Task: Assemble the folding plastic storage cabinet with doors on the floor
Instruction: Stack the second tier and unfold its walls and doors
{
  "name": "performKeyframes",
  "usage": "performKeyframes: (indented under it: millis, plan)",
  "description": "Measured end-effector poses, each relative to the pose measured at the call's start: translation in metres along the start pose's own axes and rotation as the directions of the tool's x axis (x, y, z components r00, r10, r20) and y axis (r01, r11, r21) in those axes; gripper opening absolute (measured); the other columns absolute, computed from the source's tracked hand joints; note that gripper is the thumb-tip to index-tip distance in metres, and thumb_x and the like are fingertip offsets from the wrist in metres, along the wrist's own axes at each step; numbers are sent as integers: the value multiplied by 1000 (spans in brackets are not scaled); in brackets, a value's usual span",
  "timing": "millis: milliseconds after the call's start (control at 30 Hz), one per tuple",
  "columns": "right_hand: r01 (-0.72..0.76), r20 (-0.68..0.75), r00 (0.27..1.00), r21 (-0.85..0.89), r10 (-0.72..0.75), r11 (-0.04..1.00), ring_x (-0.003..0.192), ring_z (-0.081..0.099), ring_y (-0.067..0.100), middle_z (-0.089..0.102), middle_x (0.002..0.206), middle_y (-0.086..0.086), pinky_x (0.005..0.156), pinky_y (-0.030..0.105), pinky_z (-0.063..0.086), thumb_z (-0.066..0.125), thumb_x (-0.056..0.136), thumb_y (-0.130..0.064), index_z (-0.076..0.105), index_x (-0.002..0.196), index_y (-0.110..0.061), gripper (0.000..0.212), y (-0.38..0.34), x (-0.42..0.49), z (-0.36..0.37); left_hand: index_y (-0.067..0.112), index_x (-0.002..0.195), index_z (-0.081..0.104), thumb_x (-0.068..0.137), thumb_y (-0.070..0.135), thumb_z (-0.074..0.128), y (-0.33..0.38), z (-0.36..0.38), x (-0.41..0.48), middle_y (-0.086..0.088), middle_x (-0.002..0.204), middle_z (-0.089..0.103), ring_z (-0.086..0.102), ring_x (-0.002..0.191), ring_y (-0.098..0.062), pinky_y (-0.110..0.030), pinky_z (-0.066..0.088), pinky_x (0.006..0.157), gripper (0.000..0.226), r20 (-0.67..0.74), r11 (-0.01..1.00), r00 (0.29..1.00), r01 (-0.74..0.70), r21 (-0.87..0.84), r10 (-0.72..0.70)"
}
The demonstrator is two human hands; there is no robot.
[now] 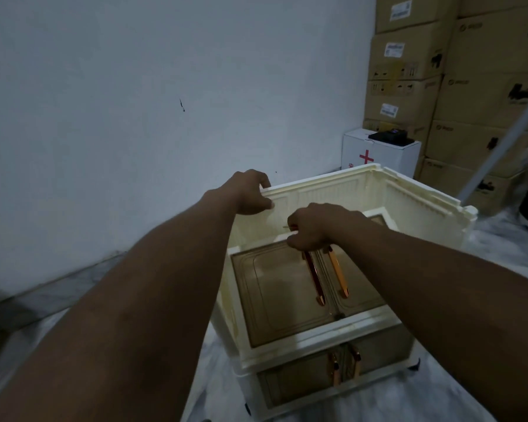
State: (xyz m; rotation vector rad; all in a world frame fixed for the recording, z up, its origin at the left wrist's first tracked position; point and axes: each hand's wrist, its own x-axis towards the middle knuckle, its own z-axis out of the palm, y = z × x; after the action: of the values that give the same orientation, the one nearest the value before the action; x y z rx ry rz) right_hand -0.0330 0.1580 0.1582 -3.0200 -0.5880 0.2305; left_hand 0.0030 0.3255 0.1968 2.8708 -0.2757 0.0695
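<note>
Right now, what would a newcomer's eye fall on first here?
A cream folding cabinet stands on the floor at centre. The left hand grips its left wall's rim, and the right hand holds the top of a brown door panel with copper handles. Cardboard boxes stack up at upper right.

Both forearms are bare along their whole visible length, as are the left hand (250, 193) and right hand (314, 228).

Storeroom: stacked cardboard cartons (457, 71) against bare white wall (165, 86), first-aid box (378, 155) beside them.
</note>
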Motion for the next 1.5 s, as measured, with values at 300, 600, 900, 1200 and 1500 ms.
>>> performKeyframes:
  millis: [300,600,900,1200,1500]
  plan:
    - [18,-49,999,-85,-22,996,86,59,24,54,85,-1,80,41,54,60,77,-45,57,85,-24,22,-24,-66,-42,26,127,60,86,25,60,-9,-42,-101,-6,136,56,51,126,-24,-33,40,97,41,-44,997,998,45,-68,-48]
    - [74,-113,991,-37,-78,997,83,58,20,59,86,-2,78,41,55,80,71,-48,55,81,-25,34,-61,-98,-42,39,127,61,53,65,85,-6,-60,-171,9,139,47,43,129,-21,-52,43,106,82,464,985,872,105,134,-156]
    - [99,-259,959,-65,-112,993,84,57,23,59,91,0,67,32,45,78,77,-42,56,88,-23,31,-63,-85,-32,21,112,70,59,42,91,-18,-32,-161,0,112,67,61,103,-22,-35,51,86,60,136,986,991,-10,164,-13]
    - [95,-321,939,-107,-125,990,84,57,23,60,91,-1,68,33,46,75,76,-51,60,93,-24,35,-61,-58,-28,17,109,73,60,39,92,-24,-33,-135,-2,101,68,62,93,-22,-35,52,80,57,129,986,991,10,167,-32]
    - [103,-324,936,-130,-140,986,87,57,23,62,95,0,72,34,47,74,79,-48,61,98,-22,35,-63,-64,-29,12,110,72,65,33,90,-22,-36,-134,0,89,65,62,88,-23,-34,49,76,52,154,986,987,19,168,-46]
